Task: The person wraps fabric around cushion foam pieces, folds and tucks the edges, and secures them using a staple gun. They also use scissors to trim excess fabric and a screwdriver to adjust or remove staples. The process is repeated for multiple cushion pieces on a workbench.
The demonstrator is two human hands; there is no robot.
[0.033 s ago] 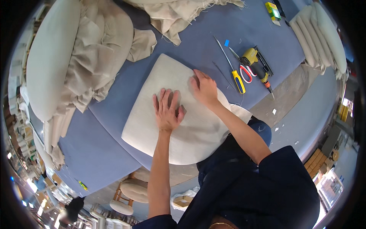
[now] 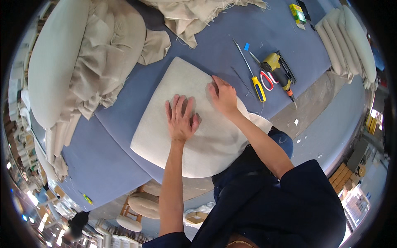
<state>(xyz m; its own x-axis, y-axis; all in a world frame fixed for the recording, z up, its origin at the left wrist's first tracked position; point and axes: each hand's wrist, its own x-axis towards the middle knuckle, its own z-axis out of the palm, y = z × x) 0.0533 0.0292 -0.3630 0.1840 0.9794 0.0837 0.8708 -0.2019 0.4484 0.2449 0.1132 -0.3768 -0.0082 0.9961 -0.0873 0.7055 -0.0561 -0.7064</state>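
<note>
The person wears a loose dark navy top with short wide sleeves, forearms bare, no rings or watch visible on the left hand (image 2: pixel 180 120) or right hand (image 2: pixel 225 97).

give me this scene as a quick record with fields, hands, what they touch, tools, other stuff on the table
left hand: left hand flat, fingers spread, palm down on the seat cushion
right hand: right hand pressing the cushion's edge on the tool side
cushion: off-white fabric-covered pad, lying flat on the blue table
tools: yellow-handled screwdriver, red-handled scissors, yellow staple gun, all on the table beyond the right hand, untouched
fabric: loose beige cloth heaped at the left, more at the top
other cushions: stacked pads at the right edge
</note>
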